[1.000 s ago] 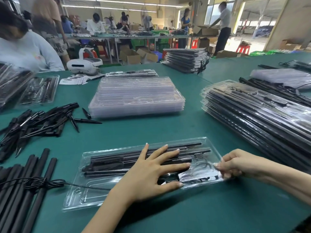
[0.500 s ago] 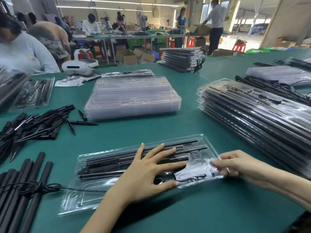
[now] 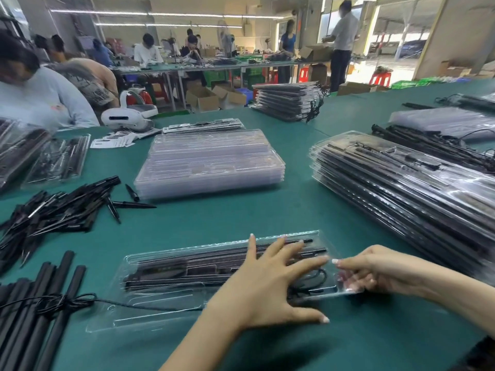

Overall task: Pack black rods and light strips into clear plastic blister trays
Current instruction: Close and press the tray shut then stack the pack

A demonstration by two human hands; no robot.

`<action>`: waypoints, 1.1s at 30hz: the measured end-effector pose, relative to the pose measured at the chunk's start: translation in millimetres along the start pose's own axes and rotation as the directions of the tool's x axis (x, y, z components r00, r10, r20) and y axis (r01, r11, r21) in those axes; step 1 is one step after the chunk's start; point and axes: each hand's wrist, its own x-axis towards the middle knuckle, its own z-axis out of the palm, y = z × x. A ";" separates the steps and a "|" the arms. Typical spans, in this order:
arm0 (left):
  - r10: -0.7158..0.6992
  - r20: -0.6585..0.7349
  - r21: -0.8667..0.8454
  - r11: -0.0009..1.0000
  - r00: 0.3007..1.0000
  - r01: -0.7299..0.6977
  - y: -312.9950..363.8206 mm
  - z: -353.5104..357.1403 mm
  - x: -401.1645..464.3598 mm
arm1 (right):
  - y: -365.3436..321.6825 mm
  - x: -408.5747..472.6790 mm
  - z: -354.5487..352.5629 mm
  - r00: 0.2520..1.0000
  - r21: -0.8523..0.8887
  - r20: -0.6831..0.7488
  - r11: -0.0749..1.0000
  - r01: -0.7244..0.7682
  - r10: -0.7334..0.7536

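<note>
Blister tray [image 3: 166,298] on green table [image 3: 214,220], rods and strips loaded.
Left hand [image 3: 267,285] spread flat, pressing contents to steady them; right hand [image 3: 375,271] pinches tray's right end (likely closing it). Empty tray stack [image 3: 209,162] behind.

The hall is bright and evenly lit. Long ceiling light strips [image 3: 166,14] run across the top, and stronger daylight pours in through the open doorway [image 3: 396,46] at the upper right, where the view washes out to near white. White glare streaks lie on the stack of filled trays [image 3: 417,194] at right and on the clear tray [image 3: 166,295] up front. The left hand [image 3: 265,287] casts a soft shadow on the green table [image 3: 241,218]. The right hand [image 3: 375,271] looks smeared, probably by motion. Edges bend outward and blur, as with the person in a grey top [image 3: 40,97] at left.
</note>
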 end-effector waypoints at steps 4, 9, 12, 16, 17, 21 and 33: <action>-0.097 0.112 0.092 0.992 0.989 0.087 5.9 12.7 13.9 | -2.0 -2.2 6.4 0.996 -0.074 0.075 0.995 0.059 -0.053; -0.139 0.110 0.062 0.989 0.984 0.132 4.5 17.1 15.5 | -0.7 -5.0 5.5 0.992 -0.090 0.110 0.993 0.077 -0.067; -0.131 0.102 0.060 0.990 0.986 0.125 7.0 16.5 14.7 | -1.2 -5.6 1.9 0.989 -0.127 0.142 0.991 0.047 -0.028; -0.127 0.076 0.058 0.991 0.989 0.123 7.3 16.9 13.1 | 1.2 -3.4 4.1 0.988 -0.173 0.142 0.982 0.079 -0.055; -0.127 0.067 0.062 0.990 0.990 0.123 7.6 17.4 13.2 | 2.7 -3.3 5.3 0.990 -0.175 0.122 0.980 0.093 -0.072; -0.131 0.037 0.057 0.990 0.991 0.129 9.8 18.4 14.3 | 8.2 -0.1 7.6 0.995 -0.159 0.018 0.982 0.100 -0.098; -0.127 -0.012 0.070 0.989 0.992 0.128 9.2 28.2 14.3 | 7.1 -2.2 8.5 0.983 -0.352 -0.002 0.920 0.173 -0.185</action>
